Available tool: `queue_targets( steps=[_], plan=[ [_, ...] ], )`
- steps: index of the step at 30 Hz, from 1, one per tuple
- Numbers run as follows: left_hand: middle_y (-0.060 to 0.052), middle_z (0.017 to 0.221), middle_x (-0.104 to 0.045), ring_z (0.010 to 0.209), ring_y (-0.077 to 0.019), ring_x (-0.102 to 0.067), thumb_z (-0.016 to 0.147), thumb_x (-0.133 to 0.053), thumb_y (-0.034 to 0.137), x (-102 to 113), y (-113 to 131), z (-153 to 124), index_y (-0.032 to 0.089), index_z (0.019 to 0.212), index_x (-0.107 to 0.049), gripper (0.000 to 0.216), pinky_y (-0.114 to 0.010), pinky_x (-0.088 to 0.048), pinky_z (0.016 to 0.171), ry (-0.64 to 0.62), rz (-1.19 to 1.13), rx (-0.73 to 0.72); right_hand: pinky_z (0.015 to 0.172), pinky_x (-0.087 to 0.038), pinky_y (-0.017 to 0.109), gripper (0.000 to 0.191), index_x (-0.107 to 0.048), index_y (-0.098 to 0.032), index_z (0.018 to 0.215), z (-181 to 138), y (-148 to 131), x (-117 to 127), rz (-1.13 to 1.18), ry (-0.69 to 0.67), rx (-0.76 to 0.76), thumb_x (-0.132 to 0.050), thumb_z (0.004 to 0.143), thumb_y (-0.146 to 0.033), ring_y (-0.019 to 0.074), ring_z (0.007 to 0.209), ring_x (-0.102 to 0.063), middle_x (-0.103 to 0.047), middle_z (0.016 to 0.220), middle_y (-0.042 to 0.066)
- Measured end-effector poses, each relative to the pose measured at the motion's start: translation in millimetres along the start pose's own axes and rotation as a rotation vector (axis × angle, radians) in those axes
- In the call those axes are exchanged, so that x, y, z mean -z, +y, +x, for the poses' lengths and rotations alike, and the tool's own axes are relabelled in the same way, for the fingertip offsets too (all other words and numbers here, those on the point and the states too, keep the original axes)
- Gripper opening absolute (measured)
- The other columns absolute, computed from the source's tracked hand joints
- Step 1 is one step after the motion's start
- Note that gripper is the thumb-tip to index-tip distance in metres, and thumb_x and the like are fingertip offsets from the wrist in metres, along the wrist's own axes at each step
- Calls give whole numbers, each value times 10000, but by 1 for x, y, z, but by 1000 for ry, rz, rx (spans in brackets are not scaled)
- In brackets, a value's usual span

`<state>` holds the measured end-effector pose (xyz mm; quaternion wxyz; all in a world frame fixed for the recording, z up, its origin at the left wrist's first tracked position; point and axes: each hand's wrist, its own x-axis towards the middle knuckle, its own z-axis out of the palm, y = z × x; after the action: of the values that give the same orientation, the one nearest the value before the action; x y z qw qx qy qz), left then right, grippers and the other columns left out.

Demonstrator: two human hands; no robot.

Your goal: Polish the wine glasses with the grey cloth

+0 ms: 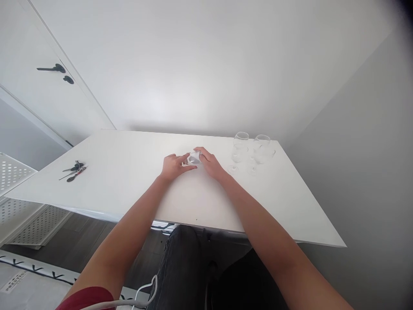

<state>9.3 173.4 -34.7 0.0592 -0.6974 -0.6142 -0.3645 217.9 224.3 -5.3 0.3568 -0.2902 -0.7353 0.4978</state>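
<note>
Both hands meet over the middle of the white table point(135, 172), around a small white object point(194, 157) with a greyish rounded face. A clear, shiny part of it shows beside the left fingers; its exact kind is not clear. My left hand point(174, 166) grips its left side, thumb along the near edge and fingers on the far edge. From the right, my right hand point(209, 162) curls its fingers over the top and side. Just right of that hand stand several clear stemmed glasses point(240, 146) grouped together.
A small pile of hand tools point(76, 169) with dark and red handles lies at the table's left. Perforated white panels point(14, 174) stand beside the table on the left. A white cable point(145, 295) hangs near my lap. A wall point(200, 64) rises behind the table.
</note>
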Motion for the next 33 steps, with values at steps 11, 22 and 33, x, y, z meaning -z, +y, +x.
queue_targets(
  steps=[11,22,33],
  plan=[
    [7,820,-769,668,-175,-650,695,-845,645,5,8,3,294,1133,-737,572,-308,-490,709,23,-65,93,889,-449,330,244,-573,-284,1175,2,3,-6,151,227,98,-517,944,-344,190,980,-544,-598,1165,26],
    [-42,1010,-767,728,-179,-639,919,-682,538,-1,-7,12,253,1096,-713,337,-415,-397,894,11,-233,63,1075,-406,471,259,-550,-241,1206,-7,-5,-14,-298,417,353,-444,1032,-399,249,1014,-638,-696,1078,82],
    [-32,779,-734,608,-163,-509,966,-635,474,-1,-1,8,254,919,-740,249,-396,-337,764,-85,-140,-292,795,-497,344,234,-693,-228,898,4,-7,-4,21,217,-36,-580,897,-433,198,793,-612,-683,846,16]
  ],
)
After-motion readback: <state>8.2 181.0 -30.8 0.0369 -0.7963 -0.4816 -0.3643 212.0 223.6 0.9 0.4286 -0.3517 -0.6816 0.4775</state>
